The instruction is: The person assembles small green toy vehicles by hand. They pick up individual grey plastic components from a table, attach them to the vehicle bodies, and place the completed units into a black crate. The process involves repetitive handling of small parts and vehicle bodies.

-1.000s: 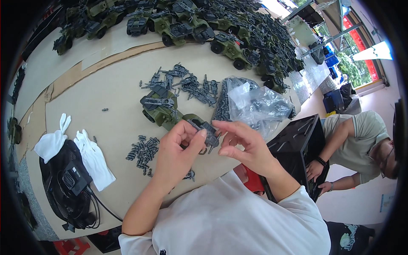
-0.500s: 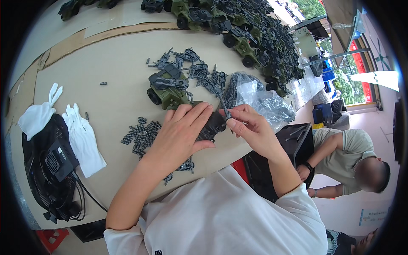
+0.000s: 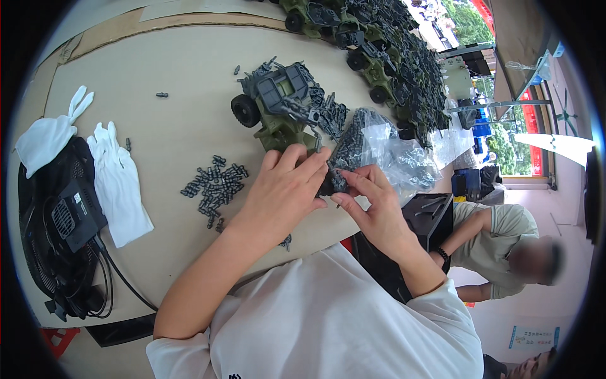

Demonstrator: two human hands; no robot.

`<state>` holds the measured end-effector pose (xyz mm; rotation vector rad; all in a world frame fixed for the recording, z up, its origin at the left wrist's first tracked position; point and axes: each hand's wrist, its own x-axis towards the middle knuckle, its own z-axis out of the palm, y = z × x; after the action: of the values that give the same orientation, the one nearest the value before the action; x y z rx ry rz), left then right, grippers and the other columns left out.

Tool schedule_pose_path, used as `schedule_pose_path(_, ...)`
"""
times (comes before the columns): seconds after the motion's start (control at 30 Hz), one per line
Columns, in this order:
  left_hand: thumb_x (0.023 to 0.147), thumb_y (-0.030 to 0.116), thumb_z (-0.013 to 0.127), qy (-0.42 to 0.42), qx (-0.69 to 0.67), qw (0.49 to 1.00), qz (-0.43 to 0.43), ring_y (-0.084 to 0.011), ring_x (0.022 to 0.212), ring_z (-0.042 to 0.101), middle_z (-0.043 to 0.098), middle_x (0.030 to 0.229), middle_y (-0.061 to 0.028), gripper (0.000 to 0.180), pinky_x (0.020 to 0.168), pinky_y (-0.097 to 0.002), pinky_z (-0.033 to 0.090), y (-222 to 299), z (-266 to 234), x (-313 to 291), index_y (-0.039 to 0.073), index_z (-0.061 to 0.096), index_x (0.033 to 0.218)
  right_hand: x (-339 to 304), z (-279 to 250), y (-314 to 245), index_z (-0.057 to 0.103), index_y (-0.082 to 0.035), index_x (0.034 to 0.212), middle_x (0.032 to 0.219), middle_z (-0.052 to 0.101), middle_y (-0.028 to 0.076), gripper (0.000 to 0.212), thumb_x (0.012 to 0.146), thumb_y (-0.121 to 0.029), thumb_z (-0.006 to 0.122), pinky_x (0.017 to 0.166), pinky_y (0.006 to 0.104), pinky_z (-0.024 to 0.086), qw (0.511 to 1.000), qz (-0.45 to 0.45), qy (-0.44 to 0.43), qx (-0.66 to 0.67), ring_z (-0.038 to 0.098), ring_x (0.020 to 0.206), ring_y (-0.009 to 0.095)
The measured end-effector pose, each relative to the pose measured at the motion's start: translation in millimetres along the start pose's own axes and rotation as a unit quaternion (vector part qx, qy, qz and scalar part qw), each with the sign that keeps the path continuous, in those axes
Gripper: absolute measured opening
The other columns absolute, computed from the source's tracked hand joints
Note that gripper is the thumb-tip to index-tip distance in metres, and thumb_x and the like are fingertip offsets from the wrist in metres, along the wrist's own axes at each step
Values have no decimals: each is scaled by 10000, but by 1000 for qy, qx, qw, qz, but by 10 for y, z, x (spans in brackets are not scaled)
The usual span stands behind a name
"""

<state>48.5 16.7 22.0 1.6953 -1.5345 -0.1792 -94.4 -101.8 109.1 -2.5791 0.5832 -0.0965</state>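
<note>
— Where are the hands?

— Both sit just right of the frame's centre, over the near edge of the tan table (image 3: 158, 126). The left hand (image 3: 284, 192) lies palm down with its fingers curled forward; the right hand (image 3: 372, 211) faces it from the right.

— What do they hold?

— A small dark grey plastic part (image 3: 331, 180), pinched between them. The left fingers wrap over its left side and hide most of it; the right thumb and forefinger close on its right end. So both hands are clamped on that one piece, and only a sliver of it shows in the gap between the fingertips.

— And around it?

— Directly above the hands stands an olive-green toy truck (image 3: 278, 107) with a grey frame and black wheels, touching a heap of loose grey parts (image 3: 325, 110) on its right. To the right of the held part, just beyond the right fingertips, lies a clear plastic bag (image 3: 391, 148) stuffed with more dark pieces.

— Anything on the left side?

— A scatter of small dark pins (image 3: 214, 186) lies left of the left wrist, near it but apart. Farther left, a pair of white gloves (image 3: 117, 180) rests beside a black device with coiled cables (image 3: 63, 234).

— The top of the frame?

— A long row of finished green toy vehicles (image 3: 379, 50) runs along the table's far edge toward the upper right. At lower right, another person in a pale green shirt (image 3: 499, 243) sits beside a black crate (image 3: 429, 218).
</note>
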Motion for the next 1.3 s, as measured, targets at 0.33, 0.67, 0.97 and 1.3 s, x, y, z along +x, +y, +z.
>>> schedule_pose_path(0.33, 650, 376, 794, 1, 53, 999, 13, -223, 1076, 459, 469, 1296, -25, 642, 944, -414, 366, -88, -15, 37, 79, 603, 1186, 140, -21, 101, 606, -29, 1167, 895, 569, 86, 416, 807, -165, 765, 680, 297, 493, 999, 31, -26, 32, 585, 734, 168)
schedule_pose_path(0.67, 589, 399, 845, 47, 51, 997, -26, -234, 1095, 457, 460, 1293, -42, 697, 1028, -476, 295, -230, 38, 86, 109, 612, 1178, 502, -205, -27, 628, 13, 1097, 884, 550, 66, 385, 818, -214, 767, 681, 272, 476, 992, 75, -98, 41, 543, 723, 127)
schedule_pose_path(0.97, 554, 296, 851, 73, 41, 997, 2, -229, 1123, 462, 483, 1270, -28, 625, 1044, -516, 271, -220, -13, 64, 111, 644, 1114, 537, -183, 55, 595, 7, 1125, 1020, 612, 39, 341, 899, -231, 688, 779, 261, 514, 974, 87, -117, 176, 586, 883, 83)
schedule_pose_path(1.3, 738, -37, 665, 204, -396, 862, -243, -417, 1438, 129, 113, 1521, -270, 1043, 1112, -486, 272, 128, 149, -62, 134, 4, 1528, 573, -96, 133, 593, 8, 1106, 935, 647, 67, 443, 909, -383, 658, 714, 258, 530, 943, 158, -54, 287, 614, 854, 112)
